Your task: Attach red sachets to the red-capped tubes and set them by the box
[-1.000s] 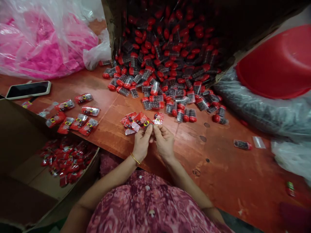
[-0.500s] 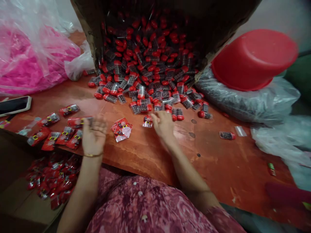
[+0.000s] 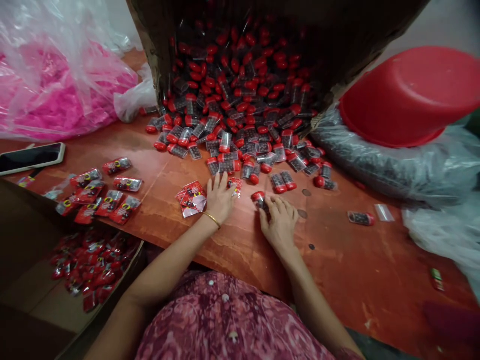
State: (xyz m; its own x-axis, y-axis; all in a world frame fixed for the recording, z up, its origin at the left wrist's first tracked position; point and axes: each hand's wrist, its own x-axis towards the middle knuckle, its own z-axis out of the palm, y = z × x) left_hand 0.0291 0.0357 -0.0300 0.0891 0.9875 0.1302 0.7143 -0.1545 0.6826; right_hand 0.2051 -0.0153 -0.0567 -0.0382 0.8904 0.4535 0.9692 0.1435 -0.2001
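My left hand (image 3: pixel 220 202) lies over the table with its fingers stretched out. Its fingertips reach a small red printed wrapper (image 3: pixel 235 186). Beside that hand is a small stack of similar flat red wrappers (image 3: pixel 191 196). My right hand (image 3: pixel 280 222) has its thumb and fingers closed around a small clear tube (image 3: pixel 259 200) with a red cap and dark contents, tilted just above or on the table. Two matching tubes (image 3: pixel 283 181) lie beyond the right hand. Several wrapped red tubes (image 3: pixel 128 184) are spread at the left.
A cardboard box (image 3: pixel 150 55) on its side spills a heap of red-capped tubes (image 3: pixel 225 142). At right, a red tub (image 3: pixel 408 95) rests on a filled plastic bag (image 3: pixel 375 160). A phone (image 3: pixel 33 157) and a pink-filled bag (image 3: pixel 63 90) are left. Below are more wrapped tubes (image 3: pixel 93 265).
My left hand has moved right, from the wrapped tubes to the loose wrapper. My right hand has come back and right, and now holds a tube. The view has shifted slightly.
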